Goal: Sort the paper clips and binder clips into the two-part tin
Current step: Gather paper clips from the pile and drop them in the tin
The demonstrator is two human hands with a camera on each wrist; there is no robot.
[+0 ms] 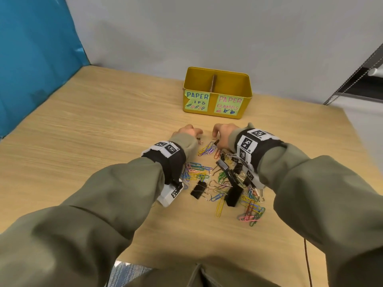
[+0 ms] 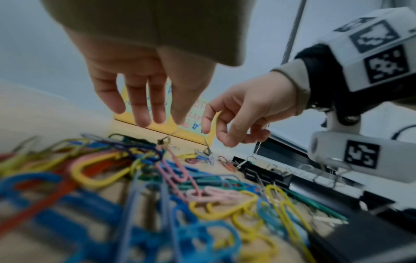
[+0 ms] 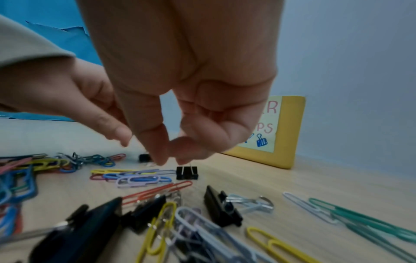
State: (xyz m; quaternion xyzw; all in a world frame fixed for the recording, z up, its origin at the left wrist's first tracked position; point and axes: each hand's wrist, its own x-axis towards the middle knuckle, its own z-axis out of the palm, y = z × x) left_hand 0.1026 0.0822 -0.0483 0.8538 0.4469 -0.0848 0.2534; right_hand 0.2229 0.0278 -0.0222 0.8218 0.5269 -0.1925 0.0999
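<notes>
Yellow two-part tin (image 1: 217, 112) sits at 12 o'clock on the wooden worktop (image 1: 83, 141), against the back wall, cardboard divider (image 1: 213, 81) down the middle. Green label on L half reads "PAPER ..IPS", R half "PAPER CLAMPS".

Mixed pile of coloured paper clips (image 1: 196, 170) & black binder clips (image 1: 198, 190) spreads from centre toward 5 o'clock, well short of the tin.

Right hand (image 1: 224, 133) at the pile's 12 o'clock edge: thumb & fingertips (image 3: 161, 156) drawn together, pinching the wire handles of a small black binder clip (image 3: 186, 173), which stands upright on the worktop.

Left hand (image 1: 187, 131) just beside it toward 9 o'clock, fingers (image 2: 140, 113) hanging loose & spread, gripping nothing; another small binder clip (image 2: 163, 141) lies right under the fingertips, contact unclear.

Both wrists carry straps w/ tag markers.
</notes>
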